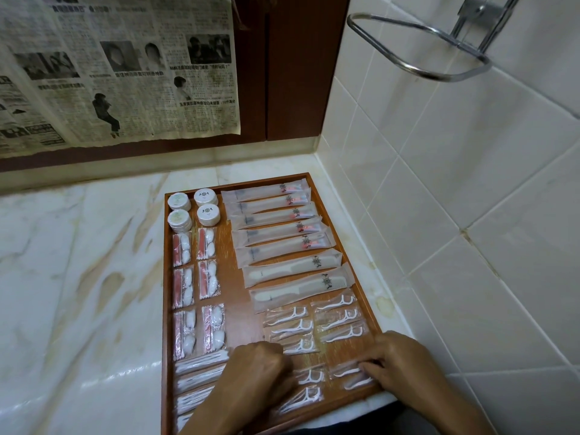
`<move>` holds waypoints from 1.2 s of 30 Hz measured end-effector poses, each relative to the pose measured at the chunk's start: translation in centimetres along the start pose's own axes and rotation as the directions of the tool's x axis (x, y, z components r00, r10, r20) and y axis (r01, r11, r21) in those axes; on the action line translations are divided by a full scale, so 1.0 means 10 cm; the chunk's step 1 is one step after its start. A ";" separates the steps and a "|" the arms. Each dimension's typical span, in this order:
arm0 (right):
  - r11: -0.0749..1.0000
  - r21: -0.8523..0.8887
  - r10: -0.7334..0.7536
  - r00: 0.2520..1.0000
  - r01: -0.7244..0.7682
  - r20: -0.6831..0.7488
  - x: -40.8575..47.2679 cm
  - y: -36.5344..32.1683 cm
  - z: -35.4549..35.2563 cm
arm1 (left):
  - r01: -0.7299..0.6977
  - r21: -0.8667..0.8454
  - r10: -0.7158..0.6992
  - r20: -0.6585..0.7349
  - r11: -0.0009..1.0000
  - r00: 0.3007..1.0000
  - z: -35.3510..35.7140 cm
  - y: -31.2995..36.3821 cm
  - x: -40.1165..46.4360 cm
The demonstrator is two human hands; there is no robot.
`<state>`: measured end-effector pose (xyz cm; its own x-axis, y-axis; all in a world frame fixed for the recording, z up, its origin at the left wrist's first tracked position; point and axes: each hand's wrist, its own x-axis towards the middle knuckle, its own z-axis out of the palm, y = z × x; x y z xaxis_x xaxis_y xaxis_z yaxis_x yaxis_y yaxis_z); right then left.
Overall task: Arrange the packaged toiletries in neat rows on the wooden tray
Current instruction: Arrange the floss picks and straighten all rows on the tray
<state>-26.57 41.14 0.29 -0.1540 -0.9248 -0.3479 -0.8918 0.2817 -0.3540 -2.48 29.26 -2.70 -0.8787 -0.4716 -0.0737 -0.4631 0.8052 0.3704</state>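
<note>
A wooden tray (342, 243) lies on the marble counter, filled with rows of packaged toiletries. Round soap packs (194, 208) sit at its far left, pink-and-white cotton kits (196, 277) below them, long toothbrush and comb sleeves (282, 233) on the right. Floss pick packets (314, 321) fill the near right, cotton swab packets (197, 381) the near left. My left hand (257, 372) lies curled over floss picks near the tray's front. My right hand (398, 362) touches a floss pick packet (351, 376) with its fingertips at the near right corner.
The tray sits in the counter's corner against a white tiled wall (470, 183) on the right. A chrome ring holder (420, 45) juts out overhead. Newspaper (119, 67) hangs on the brown back panel. Bare marble counter (78, 277) spreads to the left.
</note>
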 end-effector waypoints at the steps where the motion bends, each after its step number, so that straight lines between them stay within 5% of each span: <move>1: 1.000 -0.011 -0.009 1.000 0.009 -0.002 0.00 -0.01 0.01 | -0.006 0.001 0.006 -0.011 1.000 1.000 0.02 0.00 0.00; 36: 0.999 -0.051 0.000 0.997 -0.005 -0.082 0.09 0.07 0.14 | 0.062 0.066 -0.055 -0.106 0.996 0.993 0.13 0.02 -0.01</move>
<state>-26.68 40.86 -1.50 -0.1888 -0.9427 -0.2752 -0.9118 0.2724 -0.3074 -2.59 29.95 -3.77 -0.8347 -0.5507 0.0043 -0.5237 0.7962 0.3029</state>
